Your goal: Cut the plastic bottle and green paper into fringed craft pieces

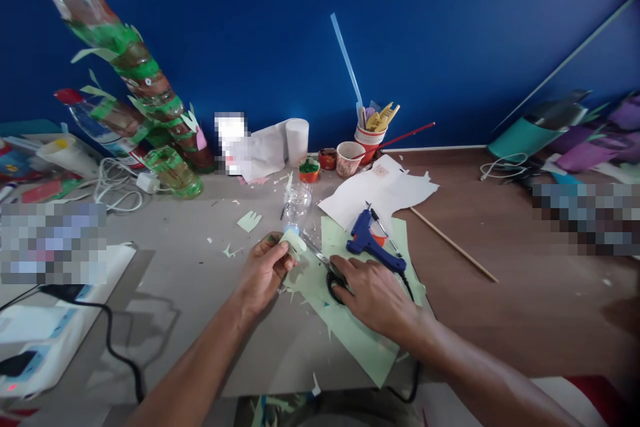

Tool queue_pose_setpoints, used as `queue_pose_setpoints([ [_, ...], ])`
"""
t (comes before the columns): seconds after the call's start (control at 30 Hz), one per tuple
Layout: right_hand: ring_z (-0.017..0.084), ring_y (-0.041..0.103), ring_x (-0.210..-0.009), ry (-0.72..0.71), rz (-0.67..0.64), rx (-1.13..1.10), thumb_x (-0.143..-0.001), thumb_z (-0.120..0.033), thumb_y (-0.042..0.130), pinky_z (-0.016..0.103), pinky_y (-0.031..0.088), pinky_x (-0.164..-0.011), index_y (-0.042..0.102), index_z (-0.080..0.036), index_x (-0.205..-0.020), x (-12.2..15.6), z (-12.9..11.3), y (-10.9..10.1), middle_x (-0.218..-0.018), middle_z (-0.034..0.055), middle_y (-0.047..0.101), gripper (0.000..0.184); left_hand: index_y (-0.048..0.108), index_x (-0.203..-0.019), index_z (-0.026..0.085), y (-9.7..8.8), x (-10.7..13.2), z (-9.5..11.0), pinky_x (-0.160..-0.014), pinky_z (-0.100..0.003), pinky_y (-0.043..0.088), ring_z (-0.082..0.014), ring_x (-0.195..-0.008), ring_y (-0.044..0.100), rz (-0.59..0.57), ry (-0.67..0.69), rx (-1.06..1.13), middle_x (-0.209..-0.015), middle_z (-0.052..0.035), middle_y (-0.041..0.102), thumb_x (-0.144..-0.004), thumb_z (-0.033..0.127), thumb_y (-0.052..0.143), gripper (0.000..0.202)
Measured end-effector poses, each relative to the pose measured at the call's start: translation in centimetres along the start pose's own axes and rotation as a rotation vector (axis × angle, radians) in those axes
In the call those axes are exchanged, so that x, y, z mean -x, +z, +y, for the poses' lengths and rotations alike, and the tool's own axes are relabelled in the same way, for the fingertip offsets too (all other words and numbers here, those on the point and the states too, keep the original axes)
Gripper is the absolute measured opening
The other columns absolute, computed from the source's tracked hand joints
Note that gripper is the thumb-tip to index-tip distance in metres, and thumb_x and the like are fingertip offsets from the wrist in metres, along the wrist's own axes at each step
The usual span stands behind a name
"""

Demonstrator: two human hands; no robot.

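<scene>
My left hand [267, 267] pinches a small pale green paper piece [294, 245] between thumb and fingertips. To its right, my right hand [373, 293] has its fingers closed at the black handles of the scissors [336, 285]; part of the grip is hidden under the fingers. The scissor blades point up and left, toward the paper piece. Beneath the scissors and my right hand lies a pale green paper sheet [370, 353]. A blue glue gun [373, 243] rests on that sheet, just beyond my right hand. Behind the paper piece lies a clear plastic bottle [299, 201].
White paper [380, 190] and a wooden stick [455, 245] lie to the right. Paint pots, including a green one [309, 169], and a cup of utensils [370, 137] stand by the wall. A painted bottle tower [150, 90] leans at left, near a power strip [65, 333]. Paper scraps are scattered about.
</scene>
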State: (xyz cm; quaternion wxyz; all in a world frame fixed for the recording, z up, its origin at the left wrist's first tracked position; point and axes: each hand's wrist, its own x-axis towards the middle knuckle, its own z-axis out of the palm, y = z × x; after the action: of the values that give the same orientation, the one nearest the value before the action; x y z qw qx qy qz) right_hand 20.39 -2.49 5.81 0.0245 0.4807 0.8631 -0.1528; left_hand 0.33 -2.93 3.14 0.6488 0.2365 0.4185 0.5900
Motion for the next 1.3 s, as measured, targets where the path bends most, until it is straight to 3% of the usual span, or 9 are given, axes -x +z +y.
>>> queue_pose_setpoints([
  [0.2, 0.023, 0.063, -0.076, -0.038, -0.009, 0.033, -0.087, -0.032, 0.049, 0.028, 0.04, -0.062, 0.057, -0.022, -0.116, 0.3, -0.7, -0.4, -0.095, 0.0098, 0.063, 0.032, 0.055, -0.071, 0.016, -0.4, -0.2, -0.3, -0.059, -0.021, 0.044, -0.0049, -0.047, 0.048, -0.025, -0.021, -0.001, -0.053, 0.0055, 0.054, -0.073, 0.02, 0.067, 0.012],
  [0.37, 0.02, 0.063, -0.07, -0.021, -0.039, 0.124, -0.088, -0.031, 0.047, 0.028, 0.043, -0.058, 0.06, -0.019, -0.104, 0.2, -1.5, -0.7, -0.104, 0.0118, 0.053, 0.023, 0.055, -0.07, 0.016, -0.6, -0.3, -0.4, -0.057, -0.021, 0.043, -0.0053, -0.046, 0.048, -0.014, -0.012, -0.007, -0.052, 0.0055, 0.053, -0.07, 0.021, 0.069, 0.015],
  [0.5, 0.019, 0.061, -0.065, -0.059, -0.022, 0.084, -0.086, -0.026, 0.051, 0.031, 0.045, -0.058, 0.057, -0.018, -0.108, 0.4, -1.0, -0.3, -0.102, 0.0105, 0.053, 0.024, 0.055, -0.069, 0.016, -0.7, -0.2, -0.4, -0.058, -0.022, 0.043, -0.0055, -0.046, 0.047, -0.034, -0.002, -0.008, -0.051, 0.0056, 0.052, -0.07, 0.021, 0.068, 0.015],
  [0.57, 0.02, 0.061, -0.071, -0.13, 0.042, 0.007, -0.087, -0.02, 0.048, 0.031, 0.047, -0.063, 0.057, -0.017, -0.107, 0.5, -0.7, -0.3, -0.098, 0.0096, 0.054, 0.023, 0.055, -0.069, 0.015, -0.7, -0.1, -0.4, -0.057, -0.021, 0.043, -0.0052, -0.046, 0.047, -0.046, -0.005, -0.015, -0.053, 0.0055, 0.052, -0.07, 0.021, 0.068, 0.014],
  [0.7, 0.022, 0.056, -0.092, -0.289, 0.343, -0.136, -0.088, -0.015, 0.045, 0.033, 0.047, -0.076, 0.054, -0.015, -0.114, 0.5, -1.1, -1.0, -0.099, 0.0112, 0.055, 0.028, 0.056, -0.068, 0.014, -0.3, 0.2, -0.2, -0.055, -0.02, 0.041, -0.0046, -0.046, 0.046, -0.055, -0.027, -0.039, -0.055, 0.0048, 0.054, -0.068, 0.022, 0.07, 0.017],
  [0.83, 0.023, 0.053, -0.092, -0.411, 0.502, -0.104, -0.087, -0.013, 0.044, 0.036, 0.044, -0.08, 0.058, -0.016, -0.106, -0.5, -2.5, -1.5, -0.098, 0.0112, 0.057, 0.023, 0.057, -0.069, 0.014, 0.1, 0.6, -0.1, -0.054, -0.019, 0.04, -0.0052, -0.046, 0.047, -0.095, -0.063, -0.064, -0.052, 0.0047, 0.052, -0.068, 0.024, 0.071, 0.018],
  [1.1, 0.022, 0.052, -0.089, -0.441, 0.56, -0.095, -0.083, -0.007, 0.045, 0.035, 0.042, -0.078, 0.061, -0.015, -0.094, -2.0, -2.9, -0.7, -0.091, 0.0097, 0.057, 0.02, 0.056, -0.071, 0.015, -0.2, 0.8, 0.0, -0.052, -0.019, 0.04, -0.0056, -0.047, 0.05, -0.11, -0.099, -0.037, -0.057, 0.0036, 0.055, -0.065, 0.024, 0.073, 0.02],
  [1.3, 0.022, 0.052, -0.089, -0.428, 0.554, -0.094, -0.087, -0.012, 0.045, 0.035, 0.04, -0.077, 0.061, -0.016, -0.094, -1.9, -2.9, -0.7, -0.092, 0.0097, 0.058, 0.018, 0.056, -0.07, 0.015, -0.1, 1.0, 0.0, -0.053, -0.019, 0.041, -0.0055, -0.047, 0.049, -0.125, -0.115, -0.04, -0.058, 0.0045, 0.054, -0.065, 0.023, 0.073, 0.02],
])
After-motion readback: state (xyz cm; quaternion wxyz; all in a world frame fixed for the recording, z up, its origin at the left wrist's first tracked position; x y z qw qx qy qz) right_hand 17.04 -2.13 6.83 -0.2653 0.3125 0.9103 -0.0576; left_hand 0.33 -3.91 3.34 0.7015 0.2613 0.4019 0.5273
